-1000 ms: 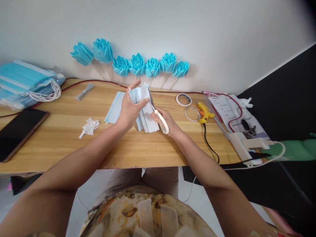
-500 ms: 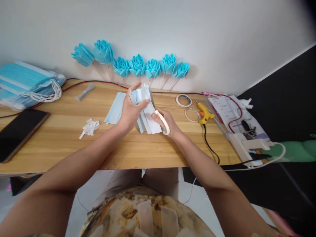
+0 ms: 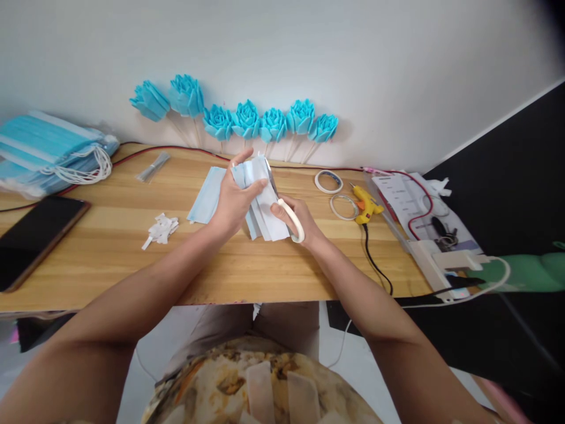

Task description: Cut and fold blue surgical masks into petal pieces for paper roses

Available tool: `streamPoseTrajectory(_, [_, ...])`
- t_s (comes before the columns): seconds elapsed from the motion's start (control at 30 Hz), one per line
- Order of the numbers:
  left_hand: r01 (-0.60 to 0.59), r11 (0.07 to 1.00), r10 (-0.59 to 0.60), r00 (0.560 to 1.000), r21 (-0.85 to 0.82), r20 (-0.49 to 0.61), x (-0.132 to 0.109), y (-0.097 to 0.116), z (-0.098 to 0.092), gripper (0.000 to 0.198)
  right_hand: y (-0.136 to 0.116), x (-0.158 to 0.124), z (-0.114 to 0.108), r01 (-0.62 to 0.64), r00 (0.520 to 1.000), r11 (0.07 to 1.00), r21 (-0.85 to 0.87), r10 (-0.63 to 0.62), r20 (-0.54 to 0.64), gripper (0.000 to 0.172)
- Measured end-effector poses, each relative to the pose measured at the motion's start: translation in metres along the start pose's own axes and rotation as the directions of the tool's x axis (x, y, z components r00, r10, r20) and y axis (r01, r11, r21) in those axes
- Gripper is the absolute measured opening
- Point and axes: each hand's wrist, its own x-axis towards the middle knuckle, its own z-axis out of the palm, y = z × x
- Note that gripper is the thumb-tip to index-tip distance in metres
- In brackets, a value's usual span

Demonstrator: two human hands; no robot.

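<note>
My left hand [image 3: 237, 199] pinches a pale blue and white face mask [image 3: 270, 217], thumb on its white face, above the table. In my right hand [image 3: 304, 219] is a pair of scissors [image 3: 293, 220] with white handles. Their metal blades lie along the right edge of the mask, pointing up and away; whether they bite into it I cannot tell. Beneath my left hand, partly covered, another light blue mask piece [image 3: 206, 195] lies flat on the wood. Small white scraps [image 3: 161, 228] form a little heap to its left.
Blue flowers [image 3: 246, 119] on sticks lean along the wall. Masks [image 3: 48, 147] are piled at the left, near a phone [image 3: 37, 238]. Tape rings [image 3: 329, 182], a yellow glue gun [image 3: 367, 204] with its cord, papers [image 3: 410, 197] and a power strip [image 3: 435, 268] occupy the right.
The scissors' blades have shifted slightly at the mask's right edge and show more brightly. Both hands keep nearly the same place and grip.
</note>
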Motion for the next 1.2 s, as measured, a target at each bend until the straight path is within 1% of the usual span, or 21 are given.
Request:
streamPoseTrajectory(0.17, [0.002,1.000,-0.002,1.000,-0.004,0.008,0.0005,-0.0008,-0.0006,0.077,0.0013,0.0007,0.0007,0.003,1.000,1.000,0.026,-0.003,-0.007,0.058])
streamPoseTrajectory(0.37, [0.018,1.000,-0.018,1.000,-0.024,0.004,0.0003,0.0021,0.0006,0.077,-0.0007,-0.0007,0.0015,-0.010,1.000,1.000,-0.004,0.010,-0.020,0.060])
streamPoseTrajectory(0.67, [0.055,0.998,-0.055,0.998,-0.030,-0.011,-0.0007,0.0090,0.0020,0.074,0.0013,-0.0003,0.0014,-0.004,1.000,1.000,0.009,0.004,-0.027,0.056])
streamPoseTrajectory(0.9, [0.060,0.997,-0.060,0.998,-0.043,0.004,-0.0007,0.0075,0.0013,0.073,0.0026,-0.0010,0.0027,-0.008,0.999,1.000,0.018,0.009,-0.041,0.053])
streamPoseTrajectory(1.07, [0.055,0.997,-0.055,0.999,-0.049,0.000,-0.0010,0.0071,0.0018,0.074,0.0069,-0.0007,0.0024,-0.001,0.999,0.999,0.038,0.002,-0.034,0.048])
streamPoseTrajectory(1.2, [0.048,0.997,-0.049,0.999,-0.058,-0.007,0.0015,0.0034,0.0004,0.076,0.0050,-0.0009,0.0036,-0.019,0.999,0.999,0.047,0.020,-0.031,0.050])
